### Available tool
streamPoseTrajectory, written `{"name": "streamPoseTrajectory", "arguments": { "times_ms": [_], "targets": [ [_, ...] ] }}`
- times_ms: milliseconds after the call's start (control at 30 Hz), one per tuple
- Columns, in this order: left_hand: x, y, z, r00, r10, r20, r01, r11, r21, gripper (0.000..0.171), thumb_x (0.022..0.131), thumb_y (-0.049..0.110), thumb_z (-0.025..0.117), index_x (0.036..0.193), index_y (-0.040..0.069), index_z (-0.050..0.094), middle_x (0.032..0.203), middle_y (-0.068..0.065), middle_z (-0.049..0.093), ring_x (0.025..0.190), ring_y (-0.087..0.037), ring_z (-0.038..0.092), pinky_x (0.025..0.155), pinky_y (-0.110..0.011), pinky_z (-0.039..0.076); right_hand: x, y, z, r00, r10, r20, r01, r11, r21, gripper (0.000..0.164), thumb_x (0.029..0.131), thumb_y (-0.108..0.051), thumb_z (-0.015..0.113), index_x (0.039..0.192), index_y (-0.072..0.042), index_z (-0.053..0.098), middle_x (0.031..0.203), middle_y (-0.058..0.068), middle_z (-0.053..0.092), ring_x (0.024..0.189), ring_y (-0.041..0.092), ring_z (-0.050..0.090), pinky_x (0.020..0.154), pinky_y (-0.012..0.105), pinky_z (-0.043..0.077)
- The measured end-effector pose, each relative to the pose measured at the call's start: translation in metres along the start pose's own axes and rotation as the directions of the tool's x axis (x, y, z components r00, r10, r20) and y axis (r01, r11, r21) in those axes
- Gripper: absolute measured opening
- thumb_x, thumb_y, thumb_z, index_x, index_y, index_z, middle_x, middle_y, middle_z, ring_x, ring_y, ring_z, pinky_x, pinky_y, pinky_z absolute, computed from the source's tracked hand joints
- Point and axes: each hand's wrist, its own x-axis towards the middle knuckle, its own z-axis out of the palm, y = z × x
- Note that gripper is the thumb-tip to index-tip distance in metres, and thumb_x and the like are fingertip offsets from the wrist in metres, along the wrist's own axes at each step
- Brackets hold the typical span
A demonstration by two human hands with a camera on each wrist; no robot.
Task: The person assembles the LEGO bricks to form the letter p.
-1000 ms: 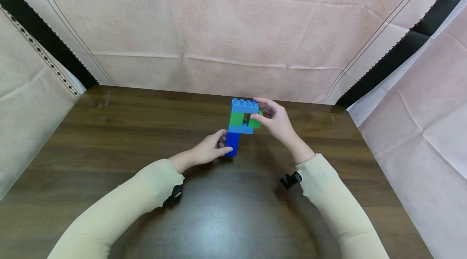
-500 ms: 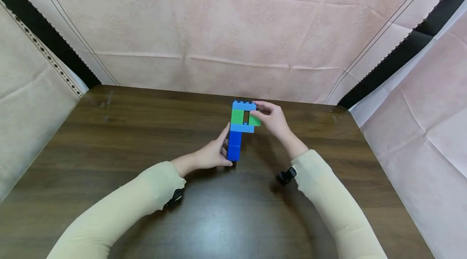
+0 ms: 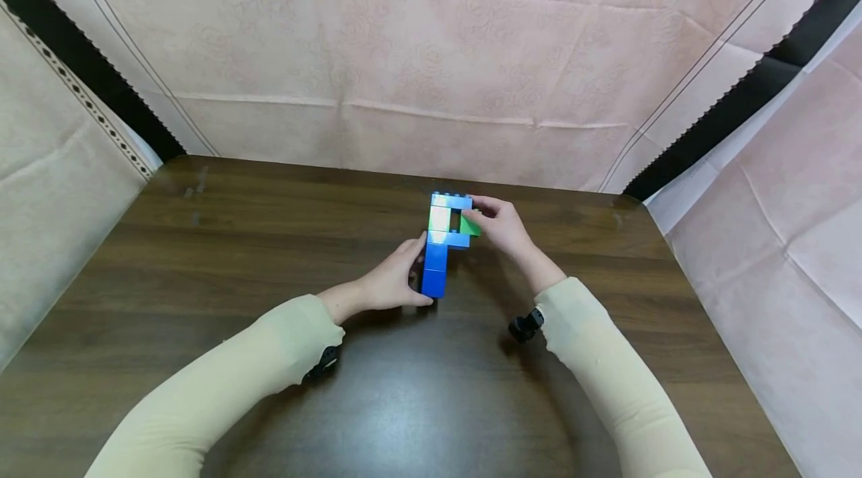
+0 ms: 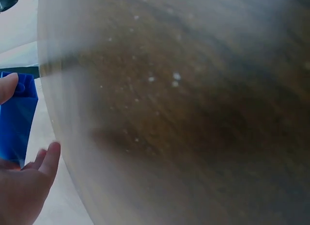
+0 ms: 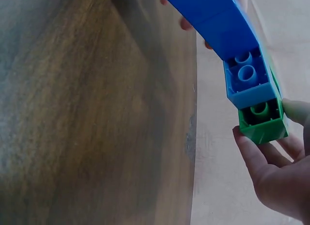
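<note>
A toy building brick structure spans both hands. Two dark blue bricks form its lower column, topped by a light blue brick. Above that, a left green brick and a right green brick flank a gap under another light blue brick. My left hand holds the column's lower left side, thumb at its bottom end; the left wrist view shows the thumb over the hollow underside of a blue brick. My right hand pinches the overhanging green brick between thumb and fingers.
The dark brown wooden table lies beneath both arms. Pale patterned cloth hangs behind its far edge, with black strips at both corners. A small black device sits at the right cuff.
The column stands straighter and the structure's top has come slightly down toward me. My left thumb has slid lower and its fingers have spread. My right hand has shifted slightly left and down.
</note>
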Motion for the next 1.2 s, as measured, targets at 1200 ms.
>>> {"name": "streamPoseTrajectory", "arguments": {
  "times_ms": [1200],
  "targets": [
    [-0.003,-0.011,0.01,0.996,-0.086,-0.039,0.09,0.99,0.107,0.093,0.073,0.026,0.081,0.143,-0.002,0.029,0.135,-0.018,0.046,0.118,-0.026,0.053,0.098,-0.037,0.047,0.009,0.035,0.02,0.985,0.131,0.108,-0.13,0.991,-0.016,0.039,0.096,-0.022,0.053,0.134,-0.011,0.051,0.138,0.012,0.05,0.122,0.027,0.046,0.106,0.044,0.038]
  ]
}}
